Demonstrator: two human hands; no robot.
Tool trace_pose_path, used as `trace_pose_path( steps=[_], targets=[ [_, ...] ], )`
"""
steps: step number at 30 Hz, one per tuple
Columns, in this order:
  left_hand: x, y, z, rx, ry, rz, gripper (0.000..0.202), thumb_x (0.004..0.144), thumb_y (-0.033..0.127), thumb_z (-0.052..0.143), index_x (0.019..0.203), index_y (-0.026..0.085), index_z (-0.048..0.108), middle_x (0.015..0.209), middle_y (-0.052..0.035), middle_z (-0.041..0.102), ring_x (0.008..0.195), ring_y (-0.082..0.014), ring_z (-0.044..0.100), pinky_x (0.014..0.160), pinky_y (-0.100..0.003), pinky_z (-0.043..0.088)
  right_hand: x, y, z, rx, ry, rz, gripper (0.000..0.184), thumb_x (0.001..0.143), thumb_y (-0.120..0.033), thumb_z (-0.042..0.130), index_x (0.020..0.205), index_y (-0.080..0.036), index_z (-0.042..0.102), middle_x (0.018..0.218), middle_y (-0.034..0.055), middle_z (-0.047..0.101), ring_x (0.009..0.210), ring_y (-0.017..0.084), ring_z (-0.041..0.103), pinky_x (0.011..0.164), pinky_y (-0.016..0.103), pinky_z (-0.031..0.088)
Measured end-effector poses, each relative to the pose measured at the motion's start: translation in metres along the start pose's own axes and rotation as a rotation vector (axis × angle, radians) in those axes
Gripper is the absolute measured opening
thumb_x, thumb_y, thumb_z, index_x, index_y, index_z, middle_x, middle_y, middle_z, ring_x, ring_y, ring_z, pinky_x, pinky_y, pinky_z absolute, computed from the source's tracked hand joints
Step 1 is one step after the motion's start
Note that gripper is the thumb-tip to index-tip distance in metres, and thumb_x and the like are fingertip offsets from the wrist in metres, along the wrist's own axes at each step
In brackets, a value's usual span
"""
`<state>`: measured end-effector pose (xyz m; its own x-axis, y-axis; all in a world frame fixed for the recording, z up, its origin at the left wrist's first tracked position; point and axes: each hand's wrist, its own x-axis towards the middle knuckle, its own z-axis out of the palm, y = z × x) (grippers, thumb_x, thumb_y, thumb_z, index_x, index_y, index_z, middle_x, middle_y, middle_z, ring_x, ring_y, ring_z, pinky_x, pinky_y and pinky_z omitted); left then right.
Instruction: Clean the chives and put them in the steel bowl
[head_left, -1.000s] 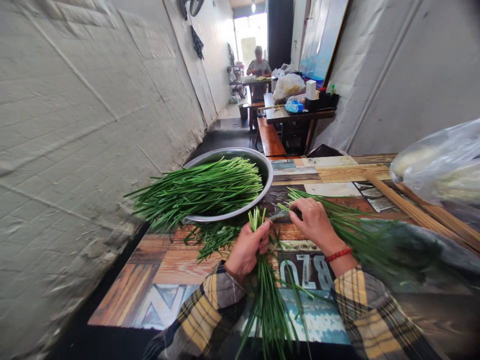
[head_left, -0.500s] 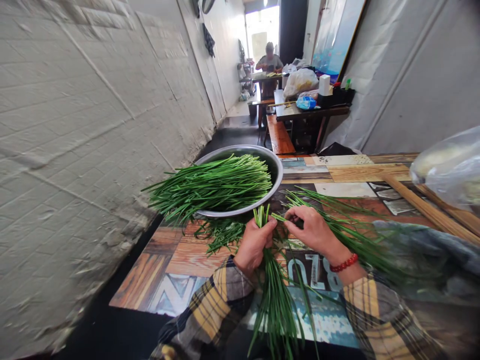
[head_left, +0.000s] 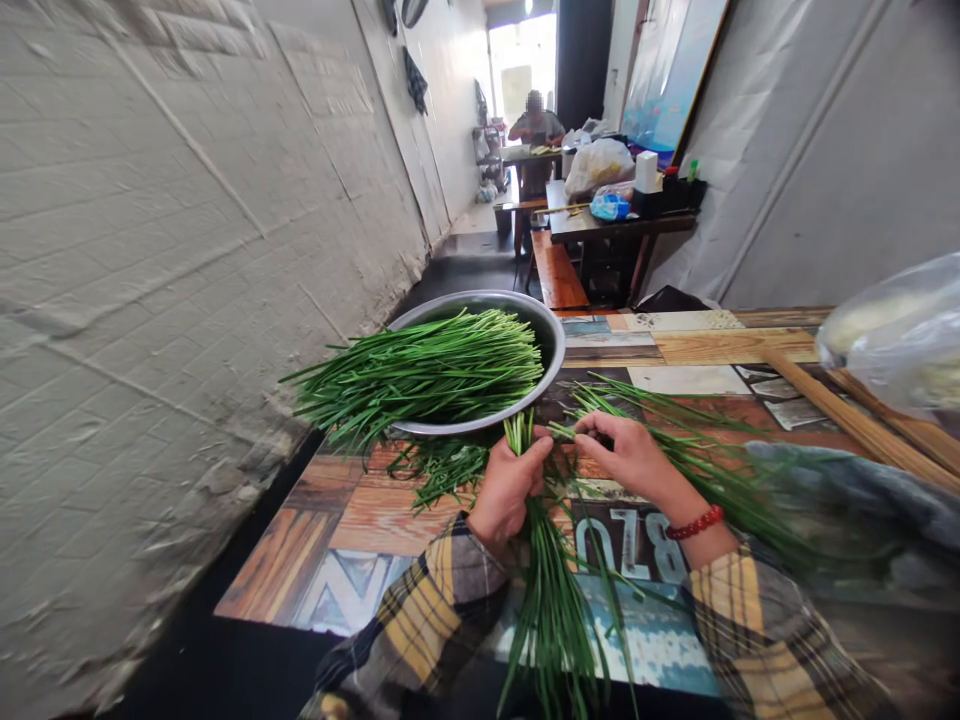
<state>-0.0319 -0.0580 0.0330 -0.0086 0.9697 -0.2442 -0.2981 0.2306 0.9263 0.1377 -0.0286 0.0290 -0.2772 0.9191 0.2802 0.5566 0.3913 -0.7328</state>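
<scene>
My left hand [head_left: 510,487] is closed round a bunch of green chives [head_left: 551,590] that hangs down over the table's near edge, cut ends up. My right hand [head_left: 626,455] pinches a single chive stalk [head_left: 562,432] and holds it close to the top of the bunch. A loose pile of chives [head_left: 697,450] lies on the table under and to the right of my right hand. Behind my hands a metal basin [head_left: 551,345] holds a large heap of chives [head_left: 420,375] that spills over its left rim.
The patterned wooden table [head_left: 360,530] stands against a white brick wall [head_left: 150,250] on the left. A plastic bag [head_left: 896,340] and wooden sticks [head_left: 847,415] lie at the right. Farther back stand a bench [head_left: 559,280], a cluttered table [head_left: 615,215] and a seated person [head_left: 535,125].
My right hand has come away from the loose pile and moved left towards the bunch with one stalk pinched. The left hand keeps its grip on the bunch.
</scene>
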Motion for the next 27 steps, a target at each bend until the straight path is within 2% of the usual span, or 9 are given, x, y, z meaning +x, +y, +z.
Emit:
trace_pose_path(
  steps=[3, 6, 8, 11, 15, 17, 20, 24, 27],
  targets=[
    [0.0, 0.0, -0.001, -0.015, -0.005, 0.002, 0.036, 0.066, 0.037, 0.074, 0.087, 0.015, 0.055, 0.049, 0.0114, 0.031, 0.04, -0.0028, 0.024, 0.036, -0.017, 0.018, -0.001, -0.001, 0.002, 0.024, -0.075, -0.018, 0.015, 0.084, -0.03, 0.053, 0.082, -0.02, 0.063, 0.071, -0.0004, 0.063, 0.066, 0.014, 0.056, 0.063, 0.025, 0.041],
    [0.001, 0.0, -0.001, -0.009, 0.025, 0.004, 0.035, 0.066, 0.038, 0.075, 0.08, 0.016, 0.051, 0.048, 0.0117, 0.03, 0.039, -0.0026, 0.023, 0.036, -0.017, 0.018, -0.001, 0.008, 0.005, 0.096, -0.082, 0.052, 0.015, 0.086, -0.03, 0.049, 0.083, -0.02, 0.06, 0.077, 0.0012, 0.067, 0.071, 0.015, 0.062, 0.067, 0.026, 0.044],
    [0.0, 0.001, -0.001, -0.005, 0.036, 0.001, 0.036, 0.065, 0.039, 0.075, 0.078, 0.017, 0.05, 0.048, 0.0117, 0.03, 0.039, -0.0026, 0.024, 0.037, -0.017, 0.018, 0.0, 0.019, 0.006, 0.104, -0.021, 0.142, 0.014, 0.088, -0.028, 0.045, 0.085, -0.02, 0.056, 0.079, 0.0029, 0.069, 0.074, 0.017, 0.065, 0.072, 0.028, 0.046],
    [0.0, 0.001, 0.0, -0.009, 0.032, 0.0, 0.037, 0.065, 0.041, 0.076, 0.077, 0.018, 0.049, 0.048, 0.0118, 0.03, 0.039, -0.0029, 0.024, 0.037, -0.018, 0.018, 0.003, 0.035, 0.003, -0.034, 0.141, 0.239, 0.013, 0.088, -0.022, 0.042, 0.089, -0.02, 0.054, 0.08, 0.0065, 0.07, 0.075, 0.019, 0.067, 0.073, 0.032, 0.046],
    [-0.001, 0.002, 0.0, -0.014, 0.029, 0.013, 0.037, 0.066, 0.041, 0.075, 0.077, 0.018, 0.049, 0.048, 0.0119, 0.029, 0.04, -0.0034, 0.024, 0.037, -0.017, 0.018, 0.004, 0.037, -0.009, -0.045, 0.313, 0.262, 0.018, 0.087, -0.025, 0.045, 0.098, -0.018, 0.057, 0.084, 0.0077, 0.07, 0.079, 0.021, 0.066, 0.074, 0.033, 0.046],
    [-0.001, 0.002, 0.0, -0.015, 0.025, 0.012, 0.037, 0.066, 0.042, 0.075, 0.077, 0.018, 0.049, 0.048, 0.0119, 0.029, 0.039, -0.0033, 0.023, 0.036, -0.018, 0.018, 0.004, 0.026, -0.012, 0.024, 0.27, 0.2, 0.021, 0.086, -0.034, 0.051, 0.096, -0.019, 0.061, 0.087, 0.0062, 0.07, 0.082, 0.02, 0.064, 0.074, 0.032, 0.046],
    [0.0, 0.001, 0.0, -0.015, 0.025, 0.011, 0.039, 0.065, 0.044, 0.076, 0.075, 0.018, 0.048, 0.047, 0.012, 0.029, 0.039, -0.0031, 0.023, 0.036, -0.018, 0.018, 0.001, 0.006, -0.01, 0.049, 0.071, 0.07, 0.024, 0.084, -0.041, 0.056, 0.087, -0.02, 0.067, 0.083, 0.0032, 0.068, 0.076, 0.018, 0.061, 0.07, 0.029, 0.044],
    [0.0, 0.0, 0.0, -0.016, 0.018, 0.013, 0.041, 0.065, 0.044, 0.076, 0.071, 0.019, 0.045, 0.047, 0.012, 0.028, 0.039, -0.003, 0.023, 0.036, -0.018, 0.018, -0.003, -0.008, -0.002, 0.026, -0.101, -0.046, 0.022, 0.083, -0.038, 0.057, 0.078, -0.019, 0.068, 0.074, 0.0017, 0.062, 0.068, 0.015, 0.055, 0.063, 0.027, 0.04],
    [0.0, 0.0, 0.0, -0.042, -0.003, 0.008, 0.042, 0.066, 0.044, 0.075, 0.068, 0.02, 0.041, 0.047, 0.0119, 0.027, 0.038, -0.0027, 0.022, 0.037, -0.018, 0.017, -0.004, -0.013, -0.002, 0.08, -0.153, -0.021, 0.023, 0.084, -0.035, 0.055, 0.072, -0.018, 0.065, 0.07, 0.001, 0.061, 0.066, 0.014, 0.053, 0.061, 0.026, 0.038]
  ],
)
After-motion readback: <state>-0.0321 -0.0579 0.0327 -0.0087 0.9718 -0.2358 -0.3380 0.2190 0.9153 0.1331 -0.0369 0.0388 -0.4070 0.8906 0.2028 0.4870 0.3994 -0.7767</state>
